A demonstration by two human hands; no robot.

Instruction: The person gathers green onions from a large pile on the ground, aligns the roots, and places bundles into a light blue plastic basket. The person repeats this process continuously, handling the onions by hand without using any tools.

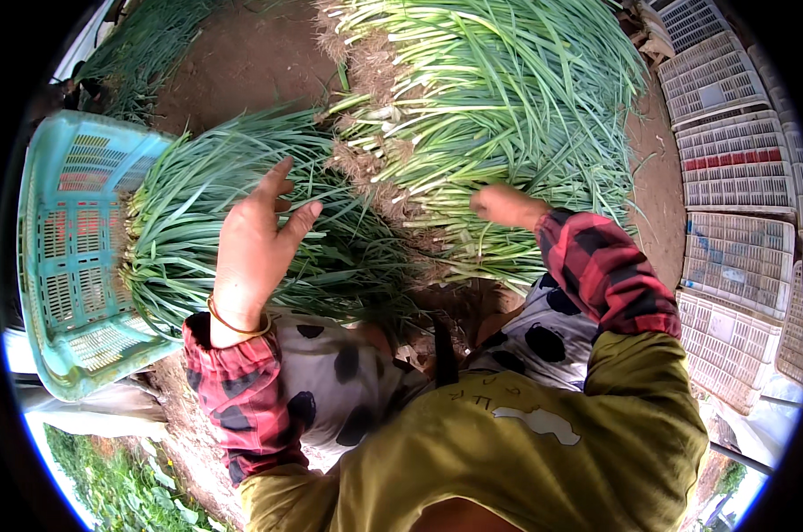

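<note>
My left hand [261, 232] is held over a heap of long green leaves, thumb and fingers apart with nothing between them. Those leaves belong to green onions [182, 208] that reach from a turquoise plastic crate [54, 306] on the left. On the right side, my right hand [506, 206] has its fingers curled down at the pale stalks of a large pile of green onions [517, 97]. It seems to pinch some stalks, though its fingertips are partly hidden. Brown roots [366, 160] fringe the left side of that pile.
Stacked pale plastic crates [734, 168] line the right side. More green leaves [140, 58] lie at the far left, beyond a patch of bare brown soil [251, 53]. My knees in spotted trousers [339, 372] are bent close to the piles.
</note>
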